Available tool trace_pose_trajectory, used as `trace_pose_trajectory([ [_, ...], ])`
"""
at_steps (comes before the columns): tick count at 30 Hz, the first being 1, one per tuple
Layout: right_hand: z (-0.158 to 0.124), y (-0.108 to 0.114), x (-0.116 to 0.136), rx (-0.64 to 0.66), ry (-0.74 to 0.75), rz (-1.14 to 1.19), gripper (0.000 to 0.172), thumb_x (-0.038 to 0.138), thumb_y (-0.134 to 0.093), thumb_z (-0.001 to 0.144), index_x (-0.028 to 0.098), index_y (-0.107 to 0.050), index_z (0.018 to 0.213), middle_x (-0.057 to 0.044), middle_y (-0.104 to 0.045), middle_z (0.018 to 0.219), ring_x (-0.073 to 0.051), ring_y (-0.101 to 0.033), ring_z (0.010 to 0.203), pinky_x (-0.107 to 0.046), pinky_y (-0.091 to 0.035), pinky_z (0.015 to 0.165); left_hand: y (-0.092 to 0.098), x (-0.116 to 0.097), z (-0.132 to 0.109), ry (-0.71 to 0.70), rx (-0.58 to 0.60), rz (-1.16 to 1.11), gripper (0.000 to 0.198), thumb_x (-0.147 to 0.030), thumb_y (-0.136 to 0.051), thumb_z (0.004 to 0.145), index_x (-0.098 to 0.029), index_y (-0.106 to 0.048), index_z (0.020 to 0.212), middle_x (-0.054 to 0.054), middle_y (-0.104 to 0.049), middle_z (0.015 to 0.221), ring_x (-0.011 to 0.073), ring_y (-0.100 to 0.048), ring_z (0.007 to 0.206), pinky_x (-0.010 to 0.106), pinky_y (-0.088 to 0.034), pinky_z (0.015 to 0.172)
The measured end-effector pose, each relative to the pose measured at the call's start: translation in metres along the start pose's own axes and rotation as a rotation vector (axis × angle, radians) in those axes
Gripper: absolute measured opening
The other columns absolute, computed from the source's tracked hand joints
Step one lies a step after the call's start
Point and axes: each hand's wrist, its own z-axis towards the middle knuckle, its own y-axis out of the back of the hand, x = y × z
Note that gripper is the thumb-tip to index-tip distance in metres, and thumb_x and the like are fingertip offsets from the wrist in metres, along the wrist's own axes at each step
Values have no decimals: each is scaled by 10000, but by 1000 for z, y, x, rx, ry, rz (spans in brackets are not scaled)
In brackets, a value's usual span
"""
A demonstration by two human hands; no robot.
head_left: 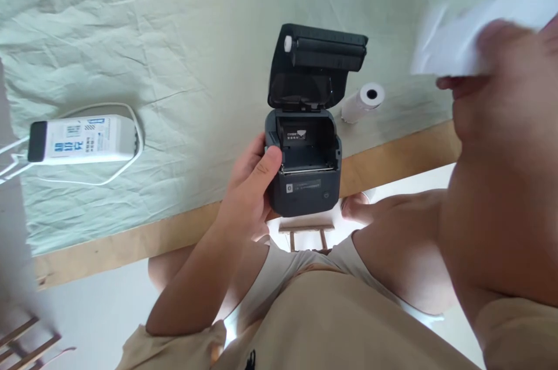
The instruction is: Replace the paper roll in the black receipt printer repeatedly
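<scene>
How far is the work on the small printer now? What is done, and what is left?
Done: the lid of the printer stands open, and its paper bay looks empty. In hand: the left hand grips the printer's left side; the right hand holds up a white sheet, blurred. Left: the paper roll lies on the green cloth beside the printer, not inside.

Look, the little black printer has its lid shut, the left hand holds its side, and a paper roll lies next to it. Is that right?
Not quite: in the head view the printer has its lid flipped open, not shut. The left hand does hold its side, and the paper roll lies next to it.
</scene>
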Motion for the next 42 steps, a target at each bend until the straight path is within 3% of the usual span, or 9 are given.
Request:
trace_pose_trajectory([
  [3, -3, 5, -25, -111, 3, -214, 338, 338, -864, 812, 252, -543, 752, -22, -666, 772, -143, -564, 671, -367, -467, 615, 3, 1, 0, 0, 41, -13, 358, -503, -836, 914, -208, -739, 1094, 30, -789, 815, 170, -681, 462, 245, -478, 338],
  [8, -20, 5, -25, 47, 268, -408, 288, 476, -806, 903, 245, -636, 916, -87, -762, 935, -201, -677, 803, -389, -518, 740, 4, 1, 1, 41, 61, 14, 438, -601, -783, 932, -239, -722, 1170, 44, -784, 781, 175, -641, 386, 257, -425, 313],
  [17, -13, 4, -35, 143, -69, -493, 643, 227, -922, 700, 300, -654, 1280, -11, -761, 884, -183, -662, 733, -389, -507, 727, 6, 1, 1, 19, 18, 34, 415, -563, -802, 923, -221, -732, 1148, 51, -808, 854, 213, -737, 551, 271, -511, 378],
  [20, -19, 6, -25, 45, 242, -431, 543, 226, -834, 748, 261, -681, 1268, -97, -784, 1132, -258, -739, 985, -441, -540, 853, 6, 0, 1, 44, 48, 14, 479, -552, -792, 930, -227, -690, 1267, 46, -810, 857, 209, -704, 469, 281, -481, 330],
  [23, -36, -6, -2, -136, 551, -316, 273, 258, -722, 863, 231, -722, 1135, -108, -740, 1045, -262, -725, 941, -436, -547, 801, 6, 0, 0, 66, 55, 22, 531, -571, -776, 939, -235, -662, 1335, 52, -817, 868, 211, -701, 470, 289, -490, 337],
  [29, -59, -46, 13, 187, 383, -354, 410, 246, -737, 901, 249, -628, 1296, -172, -681, 1251, -322, -698, 1168, -484, -614, 919, 1, -3, -1, 65, -16, 44, 547, -577, -805, 917, -241, -676, 1328, 70, -819, 922, 282, -801, 734, 301, -570, 447],
  [35, -53, -41, 1, 351, 383, -168, 651, 34, -595, 812, 296, -540, 1406, -88, -748, 1230, -254, -740, 1092, -457, -623, 970, 3, 2, 1, 13, -7, 6, 386, -540, -814, 913, -241, -747, 1148, 52, -808, 878, 236, -771, 674, 274, -555, 460],
  [38, -54, -39, 4, 346, 425, -275, 557, 123, -645, 818, 279, -605, 1351, -128, -705, 1261, -303, -686, 1202, -510, -594, 1028, 4, 3, 2, -19, -3, 9, 335, -512, -811, 922, -222, -753, 1080, 39, -790, 834, 191, -726, 589, 241, -509, 414],
  [42, -55, -41, 2, 312, 345, -301, 525, 216, -655, 877, 303, -579, 1390, -79, -682, 1129, -266, -700, 1021, -480, -622, 900, 3, 1, 1, 23, 26, 26, 393, -556, -795, 928, -214, -737, 1113, 51, -791, 859, 208, -730, 546, 261, -498, 364],
])
